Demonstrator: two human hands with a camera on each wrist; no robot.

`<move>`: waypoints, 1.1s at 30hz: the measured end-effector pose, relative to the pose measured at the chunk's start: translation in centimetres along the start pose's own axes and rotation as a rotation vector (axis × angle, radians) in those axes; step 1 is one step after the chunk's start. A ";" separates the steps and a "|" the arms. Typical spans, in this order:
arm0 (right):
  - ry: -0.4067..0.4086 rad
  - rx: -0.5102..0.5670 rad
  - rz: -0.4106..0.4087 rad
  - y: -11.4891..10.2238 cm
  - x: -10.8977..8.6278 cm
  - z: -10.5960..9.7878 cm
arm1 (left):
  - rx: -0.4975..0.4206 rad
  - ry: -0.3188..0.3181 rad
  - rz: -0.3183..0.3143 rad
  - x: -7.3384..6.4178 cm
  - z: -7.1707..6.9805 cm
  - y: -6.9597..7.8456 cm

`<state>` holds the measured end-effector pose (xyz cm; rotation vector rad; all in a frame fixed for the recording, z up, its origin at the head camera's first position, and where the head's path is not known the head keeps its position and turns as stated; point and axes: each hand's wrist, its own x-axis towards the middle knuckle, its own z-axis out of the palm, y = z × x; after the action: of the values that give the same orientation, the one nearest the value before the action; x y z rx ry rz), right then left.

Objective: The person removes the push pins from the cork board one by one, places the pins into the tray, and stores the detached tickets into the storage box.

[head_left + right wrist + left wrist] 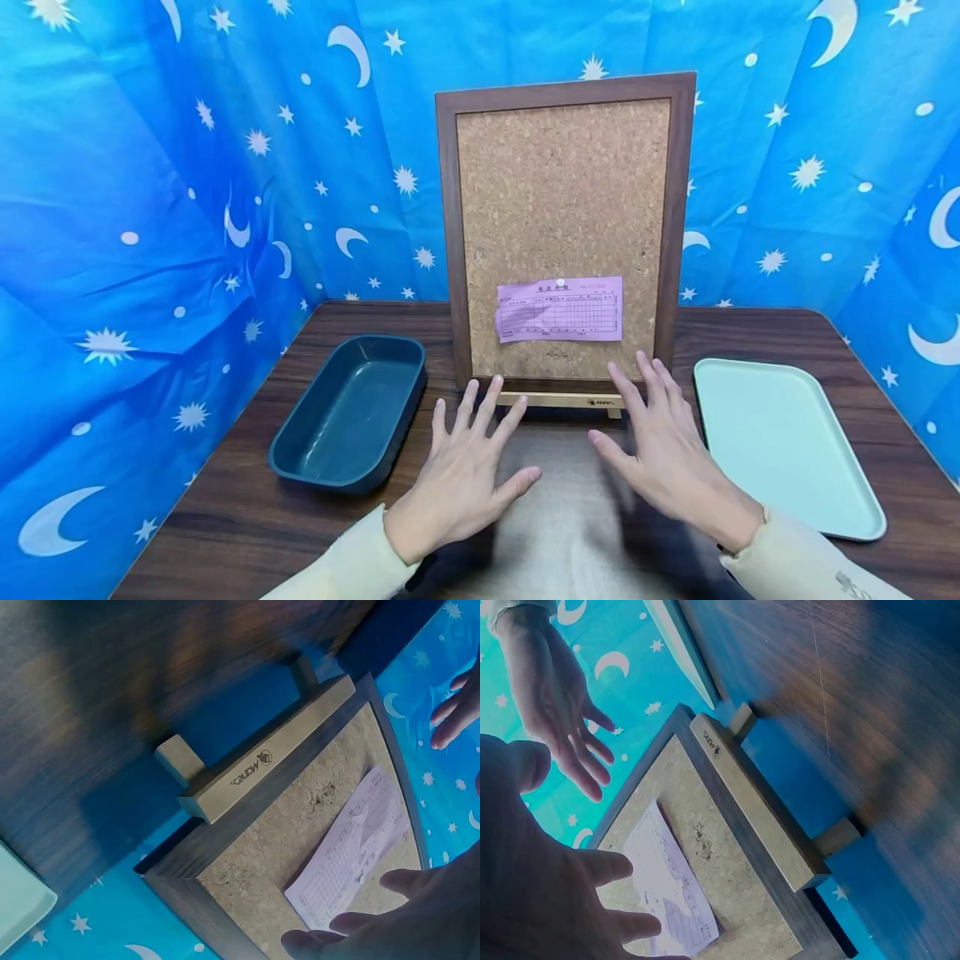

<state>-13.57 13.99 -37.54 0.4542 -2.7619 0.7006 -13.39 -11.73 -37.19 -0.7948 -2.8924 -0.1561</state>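
In the head view a corkboard with a brown wooden frame stands upright on a small wooden easel. Low on the cork hangs a pink printed slip, with a white pushpin at its top edge. My left hand hovers before the board's lower left, fingers spread and holding nothing. Opposite it, my right hand is held before the lower right corner, also spread and bare. Both wrist views show the slip on the cork beyond the fingers.
A dark teal basin sits on the wooden table to the left of the board. On the right lies a pale green tray. Blue cloth with moons and stars hangs behind and at the sides.
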 end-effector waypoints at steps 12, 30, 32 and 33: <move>0.082 0.012 -0.062 -0.4 1.9 0.4 | -0.021 0.143 0.019 1.2 0.0 -1.2; 0.322 0.111 -0.163 -0.7 6.9 0.0 | -0.124 0.418 -0.020 6.5 -0.4 -4.3; 0.321 0.125 -0.149 -0.9 7.5 -0.1 | -0.137 0.434 -0.025 7.0 -0.4 -4.5; 0.321 0.130 -0.141 -1.0 7.9 -0.1 | -0.145 0.440 -0.028 7.3 -0.5 -4.6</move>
<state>-20.43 11.38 -34.60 0.5080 -2.3710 0.8398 -21.90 -12.06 -35.85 -0.6441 -2.4960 -0.4833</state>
